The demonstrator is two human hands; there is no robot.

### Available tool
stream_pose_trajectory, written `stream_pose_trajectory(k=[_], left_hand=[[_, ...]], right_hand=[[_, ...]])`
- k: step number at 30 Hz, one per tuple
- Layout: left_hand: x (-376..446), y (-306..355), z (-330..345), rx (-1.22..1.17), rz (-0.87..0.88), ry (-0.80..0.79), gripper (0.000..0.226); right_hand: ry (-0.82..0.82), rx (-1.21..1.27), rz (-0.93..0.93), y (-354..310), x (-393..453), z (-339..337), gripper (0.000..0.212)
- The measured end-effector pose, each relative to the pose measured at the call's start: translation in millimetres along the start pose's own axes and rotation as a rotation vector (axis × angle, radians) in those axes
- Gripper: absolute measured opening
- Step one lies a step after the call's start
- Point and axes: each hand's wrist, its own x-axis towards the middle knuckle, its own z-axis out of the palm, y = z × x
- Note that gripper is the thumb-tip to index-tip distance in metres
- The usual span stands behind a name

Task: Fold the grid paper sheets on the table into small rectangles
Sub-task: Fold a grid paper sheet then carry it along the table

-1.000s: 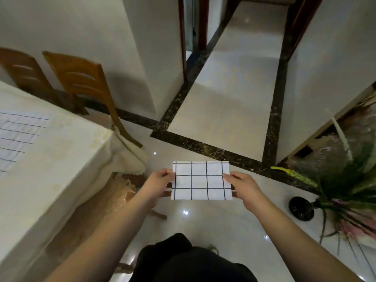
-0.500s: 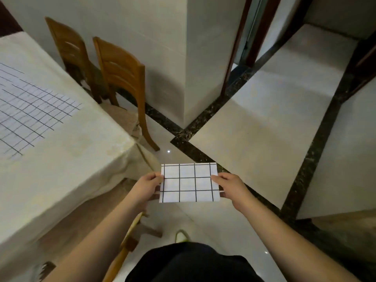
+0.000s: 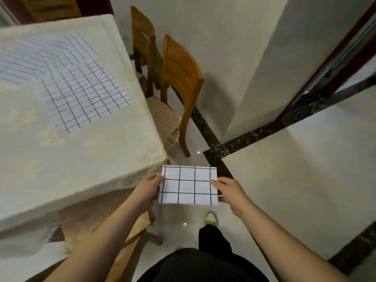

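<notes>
At far left, unfolded grid paper sheets (image 3: 77, 86) lie spread flat on the table (image 3: 85, 159), which is draped in a cream cloth. Just past the table's far edge, two wooden chairs (image 3: 179, 78) stand against a pale wall. Below the table's near corner, my left hand (image 3: 147, 189) pinches the left edge of a folded grid paper rectangle (image 3: 188, 186), fingers curled behind it and thumb on top. I hold the rectangle in the air above the shiny tiled floor (image 3: 284, 180), clear of the table. My right hand (image 3: 228, 190) grips its right edge the same way. My dark trousers and one shoe (image 3: 210, 217) show below.
</notes>
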Motion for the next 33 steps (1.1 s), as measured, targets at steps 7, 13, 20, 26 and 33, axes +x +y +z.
stream_pose_trajectory(k=[7, 13, 20, 26, 33], left_hand=[[31, 32, 3, -0.081, -0.034, 0.226, 0.024], [47, 46, -5, -0.151, -0.076, 0.310, 0.020], [71, 45, -41, -0.234, -0.058, 0.421, 0.016], [109, 32, -90, -0.247, -0.094, 0.519, 0.020], [132, 27, -137, -0.075, -0.131, 0.640, 0.014]], right_hand=[[-0.209, -0.126, 0.004, -58, 83, 0, 0.015], [-0.345, -0.190, 0.013, -94, 126, 13, 0.018], [-0.433, -0.252, 0.073, -117, 167, 59, 0.008], [-0.508, -0.488, 0.044, -140, 208, 119, 0.021], [-0.566, -0.713, 0.015, -153, 236, 185, 0.012]])
